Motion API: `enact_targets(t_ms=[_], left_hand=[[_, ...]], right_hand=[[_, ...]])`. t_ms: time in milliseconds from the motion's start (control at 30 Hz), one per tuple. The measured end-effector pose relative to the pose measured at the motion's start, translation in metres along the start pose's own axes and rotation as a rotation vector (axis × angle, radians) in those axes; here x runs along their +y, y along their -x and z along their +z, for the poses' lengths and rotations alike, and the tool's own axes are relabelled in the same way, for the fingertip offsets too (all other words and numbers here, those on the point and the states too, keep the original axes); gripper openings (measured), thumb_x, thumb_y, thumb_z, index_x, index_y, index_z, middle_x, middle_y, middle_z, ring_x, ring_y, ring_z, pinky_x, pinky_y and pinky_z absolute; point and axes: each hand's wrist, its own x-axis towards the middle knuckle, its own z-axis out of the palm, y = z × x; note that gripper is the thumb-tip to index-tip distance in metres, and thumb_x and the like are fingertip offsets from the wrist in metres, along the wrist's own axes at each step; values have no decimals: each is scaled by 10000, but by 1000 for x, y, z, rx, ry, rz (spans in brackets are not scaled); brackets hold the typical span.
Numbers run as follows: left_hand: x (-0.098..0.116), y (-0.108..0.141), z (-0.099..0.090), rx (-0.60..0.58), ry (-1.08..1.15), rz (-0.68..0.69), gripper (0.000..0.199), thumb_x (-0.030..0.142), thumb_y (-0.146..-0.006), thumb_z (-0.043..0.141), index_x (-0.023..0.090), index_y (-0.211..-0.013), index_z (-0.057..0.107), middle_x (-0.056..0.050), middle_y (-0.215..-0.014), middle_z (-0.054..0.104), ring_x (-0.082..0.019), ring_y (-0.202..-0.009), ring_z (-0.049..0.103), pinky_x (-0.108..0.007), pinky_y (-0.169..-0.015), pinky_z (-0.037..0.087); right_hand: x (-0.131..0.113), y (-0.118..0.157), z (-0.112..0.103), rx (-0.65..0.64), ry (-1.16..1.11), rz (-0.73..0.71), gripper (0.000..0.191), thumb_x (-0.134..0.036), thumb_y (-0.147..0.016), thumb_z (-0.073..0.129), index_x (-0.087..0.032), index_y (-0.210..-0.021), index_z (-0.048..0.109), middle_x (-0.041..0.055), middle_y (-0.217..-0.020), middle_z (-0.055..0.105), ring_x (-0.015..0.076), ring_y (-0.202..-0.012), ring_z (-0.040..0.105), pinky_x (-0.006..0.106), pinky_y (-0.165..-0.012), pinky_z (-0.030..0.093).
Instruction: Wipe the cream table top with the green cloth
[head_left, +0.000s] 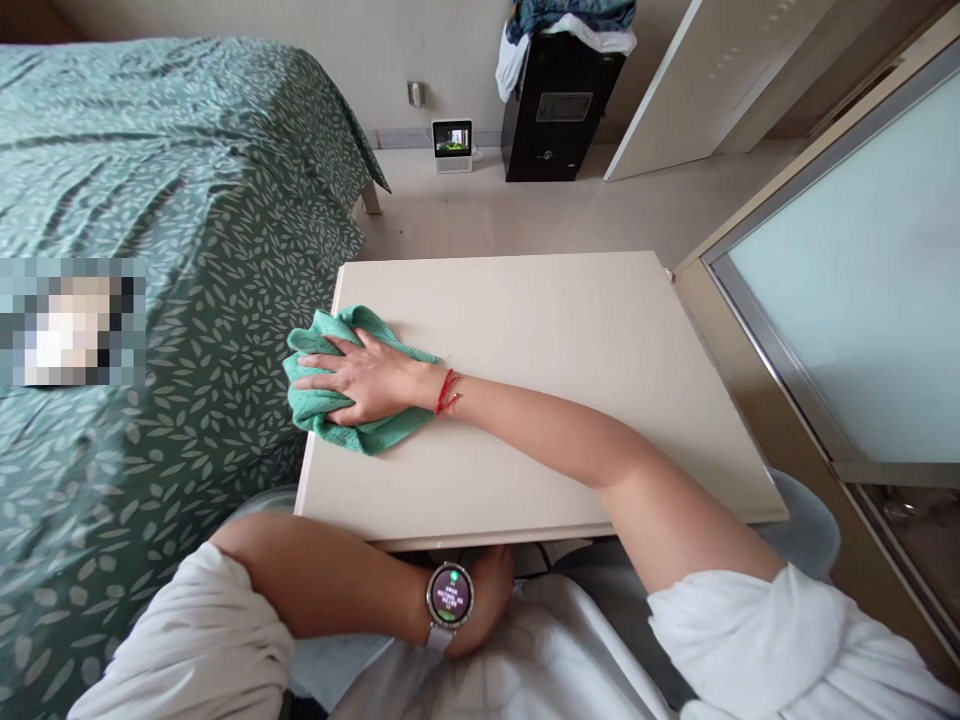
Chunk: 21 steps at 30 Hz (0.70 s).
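A green cloth (382, 437) lies bunched over the left edge of a cream tabletop (525, 330), part of it hanging past the edge. My right hand (367, 380), with a red string bracelet (447, 391) at its wrist, rests flat on top of this cloth, fingers spread. Close to my body, at the table's near edge, is my left hand (484, 600). A round watch (450, 596) sits on that wrist. The fingers of my left hand are hidden, so their grip does not show.
To the left stands a bed with a green leaf-patterned cover (247, 230); a pixelated patch hides something on it. Beyond the table are a small screen device (452, 145) and a black cabinet (559, 110) with clothes on top. A frosted sliding door (862, 270) borders the right side.
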Motion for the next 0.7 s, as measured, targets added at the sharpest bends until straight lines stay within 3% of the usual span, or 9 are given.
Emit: enact_targets(t_ms=[100,300,400,533,700], left_hand=[[-3,2,-2,-3,-62,3,382,308,-831,816,346,-1141,1035,-49,-1177,979,-274,-1292,875,-420,-1529,447],[-11,3,-5,2,-106,52,315,398,-918,818,380,-1151,1029,-56,-1182,974,-346,-1165,862,-630,-1460,529],[-15,2,-7,-32,-37,93,312,390,-899,865,359,-1158,1035,-59,-1149,976,-314,-1162,850,-524,-1365,597],[-21,-2,-11,-32,18,83,242,368,-900,939,313,-1114,1037,-67,-1132,977,-288,-1139,841,-439,-1335,594],[-24,-4,-11,-64,35,86,190,378,-954,970,330,-1126,1035,-43,-1128,977,-280,-1137,838,-448,-1309,588]], right_hand=[[25,13,3,26,-37,92,744,-350,-1229,663,-303,-1967,590,94,-2117,432,496,-1944,375,782,-1579,318],[106,69,2,144,-146,370,861,-438,-1147,754,-265,-1974,589,172,-2106,434,593,-1918,359,895,-1537,265],[140,120,-5,151,-146,542,867,-461,-1159,696,-249,-1990,571,188,-2120,393,617,-1915,354,937,-1516,242],[167,204,-16,169,-98,807,864,-481,-1171,616,-221,-1993,563,198,-2114,401,631,-1880,412,932,-1478,324],[156,304,-14,252,-49,1170,819,-452,-1205,533,-148,-1964,586,265,-2090,415,601,-1832,459,826,-1431,421]])
